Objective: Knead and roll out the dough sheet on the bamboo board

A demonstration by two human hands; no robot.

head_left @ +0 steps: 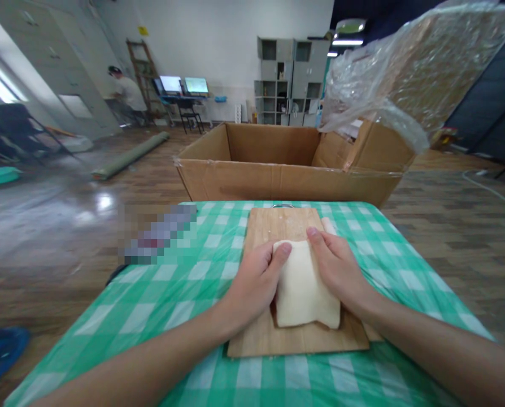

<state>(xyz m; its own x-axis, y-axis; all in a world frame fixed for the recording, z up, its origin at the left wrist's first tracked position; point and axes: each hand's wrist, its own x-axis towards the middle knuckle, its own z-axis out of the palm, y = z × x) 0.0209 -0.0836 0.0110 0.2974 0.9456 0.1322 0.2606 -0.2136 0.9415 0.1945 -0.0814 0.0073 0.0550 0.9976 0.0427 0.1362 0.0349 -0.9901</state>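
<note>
A pale, soft slab of dough (302, 294) lies on a wooden cutting board (278, 226) on a table with a green and white checked cloth (159, 305). My left hand (252, 282) grips the slab's left edge, thumb on top and fingers curled beside it. Against the slab's right edge presses my right hand (341, 268), its fingers together along the side. Both hands hold the slab between them.
A large open cardboard box (278, 169) stands just beyond the table's far edge. A crinkled clear plastic sheet (409, 73) hangs over its right side. A person sits at a desk with monitors (184, 85) far back left. Wooden floor surrounds the table.
</note>
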